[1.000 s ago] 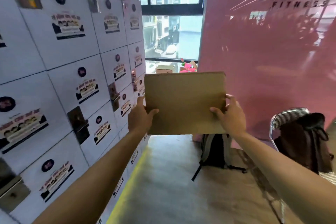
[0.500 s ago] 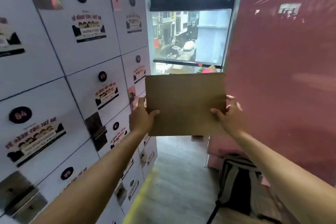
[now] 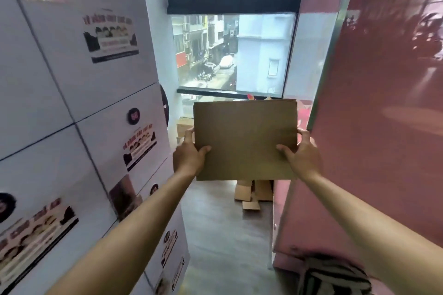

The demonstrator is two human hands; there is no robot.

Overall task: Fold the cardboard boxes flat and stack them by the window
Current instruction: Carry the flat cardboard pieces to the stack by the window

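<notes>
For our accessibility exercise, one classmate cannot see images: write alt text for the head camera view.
Two bare hands, left hand and right hand, hold a flattened cardboard box upright by its side edges in a narrow aisle facing a window. White lockers line the left, a pink wall the right, and more cardboard pieces lie on the floor ahead.

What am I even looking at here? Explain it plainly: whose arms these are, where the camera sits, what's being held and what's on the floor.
There is no machine here. A person wears a camera on the head, so the one picture looks forward and down along their own bare arms. The left hand and right hand grip the side edges of a flattened cardboard box, held upright in front of the window. On the floor below the window lie more cardboard pieces, partly hidden by the box. White lockers line the left side, a pink wall the right. A striped object shows at the bottom right; I cannot tell what it is.
</notes>
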